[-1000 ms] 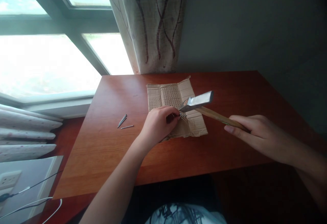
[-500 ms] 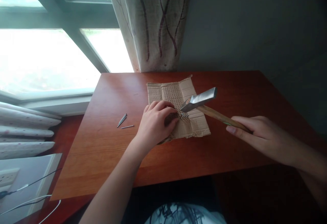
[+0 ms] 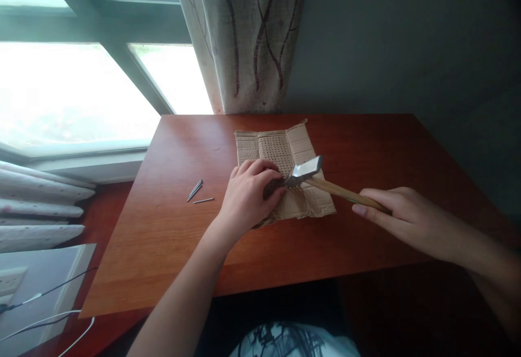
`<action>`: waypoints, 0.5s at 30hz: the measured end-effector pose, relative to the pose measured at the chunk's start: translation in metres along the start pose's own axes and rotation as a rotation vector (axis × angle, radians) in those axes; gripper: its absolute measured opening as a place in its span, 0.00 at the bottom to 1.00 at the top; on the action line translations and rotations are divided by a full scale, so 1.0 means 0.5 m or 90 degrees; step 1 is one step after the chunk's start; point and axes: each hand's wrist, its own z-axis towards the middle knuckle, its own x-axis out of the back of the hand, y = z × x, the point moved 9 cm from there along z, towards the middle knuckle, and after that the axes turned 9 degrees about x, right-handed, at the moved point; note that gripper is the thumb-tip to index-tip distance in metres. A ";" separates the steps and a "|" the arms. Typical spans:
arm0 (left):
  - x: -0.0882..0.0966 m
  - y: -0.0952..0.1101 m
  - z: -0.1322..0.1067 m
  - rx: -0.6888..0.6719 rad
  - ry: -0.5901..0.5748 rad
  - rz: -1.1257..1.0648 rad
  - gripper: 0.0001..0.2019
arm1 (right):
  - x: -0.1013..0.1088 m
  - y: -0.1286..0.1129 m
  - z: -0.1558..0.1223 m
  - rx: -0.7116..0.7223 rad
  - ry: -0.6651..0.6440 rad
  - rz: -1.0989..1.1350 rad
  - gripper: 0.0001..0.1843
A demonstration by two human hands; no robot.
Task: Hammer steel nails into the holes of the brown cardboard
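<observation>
My right hand (image 3: 391,205) is wrapped round the wooden handle of a hammer (image 3: 306,168). The hammer's metal head is low over the middle of a creased cardboard sheet (image 3: 321,194), close to my left fingertips. My left hand (image 3: 254,186) rests on the left part of the cardboard, its fingers and thumb curled round a small dark brown piece (image 3: 273,186) whose kind I cannot make out. Rows of small holes show in the cardboard's middle panel. Left of my left hand, several loose nails (image 3: 195,190) lie in a small group, one apart from the others.
The cardboard lies on a reddish-brown wooden table (image 3: 171,254). A patterned curtain (image 3: 248,42) and a wall stand behind it, with a window (image 3: 73,91) on the left. Cables (image 3: 52,313) and a wall socket (image 3: 12,282) are at lower left.
My right hand has brought the hammer down and to the left, so its head is nearer my left fingertips. My left hand stays in place on the cardboard.
</observation>
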 end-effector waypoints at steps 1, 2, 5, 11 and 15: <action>0.000 0.000 0.000 0.000 0.000 0.000 0.08 | 0.000 0.001 0.000 -0.001 0.001 0.001 0.24; 0.000 0.000 0.000 0.000 0.000 -0.001 0.09 | 0.001 0.003 -0.001 0.000 0.006 0.000 0.24; -0.001 -0.001 -0.001 -0.002 -0.003 0.000 0.09 | 0.008 0.006 -0.003 0.004 0.025 -0.006 0.24; -0.002 -0.003 -0.002 0.002 0.000 0.001 0.09 | 0.025 0.021 -0.010 0.007 0.126 0.027 0.23; 0.000 -0.004 -0.003 -0.003 0.005 -0.009 0.09 | 0.034 0.048 0.007 0.018 0.304 0.147 0.23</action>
